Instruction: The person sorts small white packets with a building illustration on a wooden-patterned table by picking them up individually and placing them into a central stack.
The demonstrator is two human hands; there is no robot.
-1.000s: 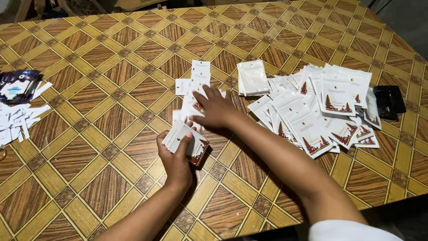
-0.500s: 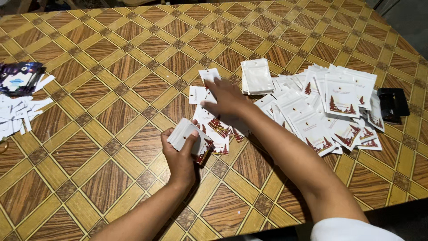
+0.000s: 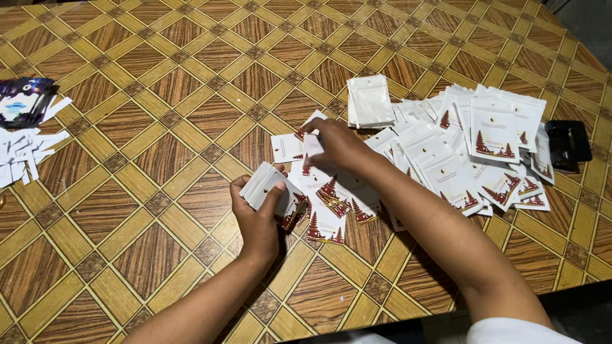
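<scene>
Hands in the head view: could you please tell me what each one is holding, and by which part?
The left hand grips a stack of cards by its long edges. The right hand pinches one card at its upper end.

Single head-worn camera, positioned above the table [image 3: 159,127], facing steeply down and forward. Close range: both forearms enter from the bottom edge. The far table corner shows top right. No second view.

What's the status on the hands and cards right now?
Left hand grips card stack. Right hand pinches one card. Loose cards spread beneath; pouch pile beside.
</scene>
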